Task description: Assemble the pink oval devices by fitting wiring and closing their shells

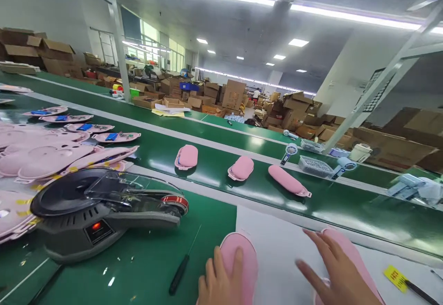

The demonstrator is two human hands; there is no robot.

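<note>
Near the bottom centre my left hand (pixel 221 279) lies over a pink oval case (pixel 238 240), its fingers spread on the top surface. My right hand (pixel 332 268) is to the right with fingers spread, over or just beside another long pink case (pixel 341 240); whether it touches is unclear. A white sheet (pixel 277 240) lies beneath that side. Left of my left hand, a black-handled screwdriver (pixel 179 275) rests on the green mat.
A dark tape dispenser (pixel 104 212) stands at left beside stacked pink shells (pixel 41 159). Three pink cases (pixel 188 156) sit on the green belt ahead. A yellow label (pixel 395 277) and black pen (pixel 420 292) are at lower right, with clear bins (pixel 315 166) beyond.
</note>
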